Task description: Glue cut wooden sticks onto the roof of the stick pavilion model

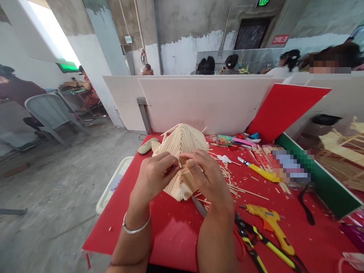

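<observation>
A model roof of thin wooden sticks (182,138) stands on the red tabletop, its ridges running down toward me. Over its near middle, my left hand (159,172) has thumb and fingers pinched together at a small pale bit. My right hand (203,174) is beside it, fingers bent over the sticks, thumb close to the index finger; what lies between them is too small to make out. Both hands hide part of the model's centre.
Right of the model lie loose sticks (247,192), a yellow utility knife (263,172), a yellow glue gun (270,223) and yellow-black pliers (253,242). A grey-green computer mouse (148,146) sits at left. White boards (199,104) stand behind; a green board (321,178) edges the right.
</observation>
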The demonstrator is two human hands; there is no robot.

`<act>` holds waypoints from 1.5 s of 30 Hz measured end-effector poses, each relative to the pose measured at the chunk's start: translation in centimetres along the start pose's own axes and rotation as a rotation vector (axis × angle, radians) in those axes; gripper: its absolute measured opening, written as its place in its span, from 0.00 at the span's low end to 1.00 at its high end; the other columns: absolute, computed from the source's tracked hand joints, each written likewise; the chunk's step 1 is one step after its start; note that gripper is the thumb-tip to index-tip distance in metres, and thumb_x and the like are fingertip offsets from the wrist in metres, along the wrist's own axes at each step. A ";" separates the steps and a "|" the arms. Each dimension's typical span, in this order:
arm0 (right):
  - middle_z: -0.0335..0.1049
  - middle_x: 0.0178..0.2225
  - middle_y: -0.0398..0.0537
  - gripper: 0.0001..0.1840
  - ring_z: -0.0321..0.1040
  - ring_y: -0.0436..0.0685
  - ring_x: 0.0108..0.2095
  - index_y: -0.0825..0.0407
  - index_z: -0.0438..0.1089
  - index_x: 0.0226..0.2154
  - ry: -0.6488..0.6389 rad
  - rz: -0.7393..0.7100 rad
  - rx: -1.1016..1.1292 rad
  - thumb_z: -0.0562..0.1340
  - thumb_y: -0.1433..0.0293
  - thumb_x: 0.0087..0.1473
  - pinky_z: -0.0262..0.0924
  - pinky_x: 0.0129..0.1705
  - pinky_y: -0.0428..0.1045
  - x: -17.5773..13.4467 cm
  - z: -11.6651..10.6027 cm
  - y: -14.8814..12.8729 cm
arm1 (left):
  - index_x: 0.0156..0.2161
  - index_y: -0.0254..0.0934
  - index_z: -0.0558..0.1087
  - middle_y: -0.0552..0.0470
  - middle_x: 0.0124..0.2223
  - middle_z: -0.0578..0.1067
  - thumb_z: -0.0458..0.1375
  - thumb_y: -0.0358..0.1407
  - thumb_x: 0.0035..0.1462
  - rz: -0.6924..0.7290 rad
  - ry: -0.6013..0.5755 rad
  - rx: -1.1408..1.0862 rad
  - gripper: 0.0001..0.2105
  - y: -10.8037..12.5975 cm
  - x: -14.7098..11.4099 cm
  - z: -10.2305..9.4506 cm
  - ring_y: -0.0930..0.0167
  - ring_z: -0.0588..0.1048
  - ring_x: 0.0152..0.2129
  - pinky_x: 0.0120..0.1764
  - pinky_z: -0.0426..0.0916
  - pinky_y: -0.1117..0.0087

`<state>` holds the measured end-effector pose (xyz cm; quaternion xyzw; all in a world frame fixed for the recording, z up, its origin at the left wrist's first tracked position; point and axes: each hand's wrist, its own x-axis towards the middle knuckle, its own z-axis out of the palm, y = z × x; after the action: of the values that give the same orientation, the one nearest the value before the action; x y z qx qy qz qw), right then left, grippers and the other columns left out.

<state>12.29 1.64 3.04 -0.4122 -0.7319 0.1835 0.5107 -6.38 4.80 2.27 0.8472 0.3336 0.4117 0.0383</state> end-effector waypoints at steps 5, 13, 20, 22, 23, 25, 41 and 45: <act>0.74 0.40 0.44 0.14 0.68 0.54 0.44 0.46 0.75 0.46 -0.003 0.000 0.009 0.56 0.60 0.67 0.58 0.49 0.51 -0.1 -0.1 0.0 | 0.31 0.37 0.69 0.57 0.27 0.68 0.59 0.31 0.62 -0.006 0.002 -0.003 0.07 0.0 0.0 0.0 0.78 0.63 0.22 0.26 0.57 0.74; 0.74 0.41 0.44 0.14 0.68 0.53 0.45 0.45 0.75 0.45 0.002 0.005 0.011 0.56 0.60 0.67 0.58 0.49 0.51 -0.1 -0.1 0.0 | 0.31 0.37 0.69 0.58 0.26 0.67 0.59 0.33 0.63 -0.011 -0.004 0.005 0.08 0.0 0.0 0.0 0.78 0.62 0.22 0.26 0.57 0.73; 0.74 0.40 0.44 0.14 0.68 0.53 0.44 0.46 0.75 0.45 0.002 0.000 0.006 0.56 0.60 0.67 0.58 0.48 0.50 -0.1 -0.1 0.1 | 0.31 0.37 0.69 0.57 0.27 0.68 0.59 0.33 0.63 -0.005 -0.002 0.002 0.08 0.0 0.1 0.0 0.77 0.63 0.22 0.26 0.57 0.73; 0.74 0.40 0.44 0.14 0.68 0.53 0.44 0.46 0.75 0.45 0.001 -0.001 0.007 0.56 0.60 0.67 0.58 0.48 0.50 -0.1 -0.1 0.0 | 0.31 0.37 0.69 0.57 0.27 0.68 0.59 0.33 0.63 -0.006 -0.003 0.003 0.08 0.1 0.1 0.0 0.77 0.63 0.22 0.26 0.57 0.73; 0.74 0.40 0.44 0.14 0.68 0.53 0.44 0.46 0.75 0.45 0.000 -0.001 0.008 0.56 0.60 0.67 0.58 0.49 0.50 -0.1 -0.1 0.0 | 0.31 0.37 0.69 0.57 0.27 0.68 0.59 0.33 0.63 -0.007 -0.002 0.004 0.08 0.1 0.1 0.0 0.77 0.63 0.22 0.26 0.57 0.73; 0.74 0.40 0.44 0.14 0.68 0.53 0.44 0.46 0.75 0.45 -0.001 0.002 0.009 0.56 0.60 0.67 0.58 0.49 0.51 -0.1 -0.1 0.0 | 0.30 0.37 0.69 0.57 0.27 0.68 0.58 0.33 0.63 -0.008 0.001 0.003 0.08 0.1 0.0 0.0 0.77 0.63 0.22 0.26 0.57 0.73; 0.74 0.40 0.44 0.14 0.68 0.54 0.45 0.45 0.75 0.45 -0.005 0.003 0.007 0.56 0.61 0.67 0.59 0.49 0.51 -0.1 -0.1 0.0 | 0.31 0.37 0.69 0.57 0.27 0.68 0.59 0.33 0.63 -0.003 0.002 0.007 0.08 0.1 0.0 0.0 0.78 0.63 0.22 0.26 0.57 0.73; 0.74 0.40 0.45 0.15 0.69 0.54 0.44 0.46 0.75 0.45 -0.001 0.008 0.000 0.56 0.60 0.67 0.59 0.49 0.51 -0.1 -0.1 0.0 | 0.31 0.37 0.69 0.57 0.27 0.68 0.59 0.32 0.63 -0.005 -0.001 0.000 0.08 0.1 0.0 0.0 0.78 0.63 0.22 0.26 0.58 0.73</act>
<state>12.36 1.58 3.01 -0.4148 -0.7306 0.1860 0.5095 -6.32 4.75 2.28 0.8466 0.3355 0.4114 0.0394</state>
